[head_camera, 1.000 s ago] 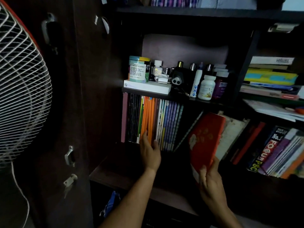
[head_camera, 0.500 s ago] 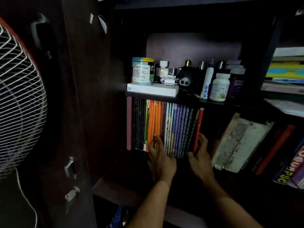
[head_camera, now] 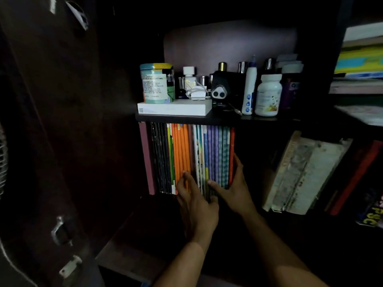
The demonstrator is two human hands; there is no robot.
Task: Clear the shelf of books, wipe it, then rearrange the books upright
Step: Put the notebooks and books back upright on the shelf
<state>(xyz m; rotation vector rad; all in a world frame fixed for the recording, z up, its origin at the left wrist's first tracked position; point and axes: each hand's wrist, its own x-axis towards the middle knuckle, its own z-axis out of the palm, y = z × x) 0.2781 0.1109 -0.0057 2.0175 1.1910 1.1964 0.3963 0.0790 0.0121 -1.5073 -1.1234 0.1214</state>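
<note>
A row of thin upright books (head_camera: 186, 156) stands at the left of the dark shelf (head_camera: 145, 230), under a small upper board. A red book (head_camera: 231, 154) closes the row on the right. My left hand (head_camera: 194, 206) lies with straight fingers against the orange and striped spines near their lower ends. My right hand (head_camera: 232, 187) presses flat on the red book's outer side, its thumb across the purple spines. Further right, several thick worn books (head_camera: 300, 172) lean to the left.
The upper board (head_camera: 217, 119) carries a white box (head_camera: 174, 107), a tin (head_camera: 156, 82), bottles and a black gadget. A red-spined book (head_camera: 356, 177) and more books fill the right. An open cabinet door (head_camera: 51, 141) stands at left, with a fan grille at the edge.
The red book went from my right hand, tilted out in front of the shelf, into the row's right end. Both hands now press on the row, and the view has moved closer.
</note>
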